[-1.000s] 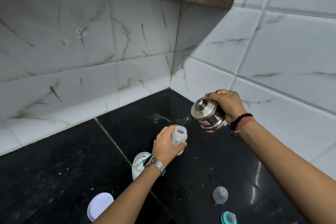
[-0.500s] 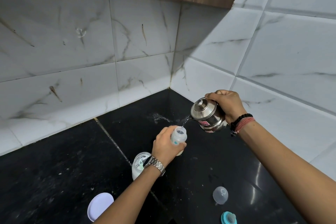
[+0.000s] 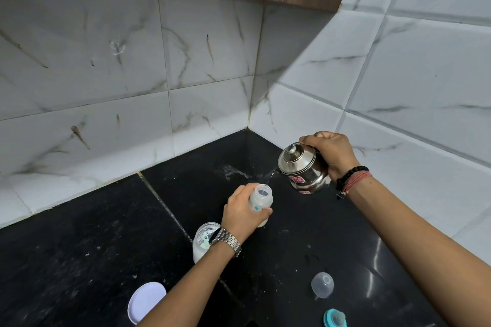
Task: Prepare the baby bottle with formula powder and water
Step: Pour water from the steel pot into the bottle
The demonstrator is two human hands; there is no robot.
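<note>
My left hand grips a small clear baby bottle, uncapped, standing on the black counter. My right hand holds a lidded steel kettle tilted to the left, its spout just above and to the right of the bottle's mouth. A thin stream of water runs from the spout into the bottle. An open container of white formula powder stands behind my left wrist, partly hidden by it.
A white round lid lies at the near left. A clear dome cap and a teal nipple ring lie at the near right. Tiled walls meet in a corner behind; a wet patch marks the counter.
Hardly anything moved; the kettle stays tilted and water keeps running into the bottle.
</note>
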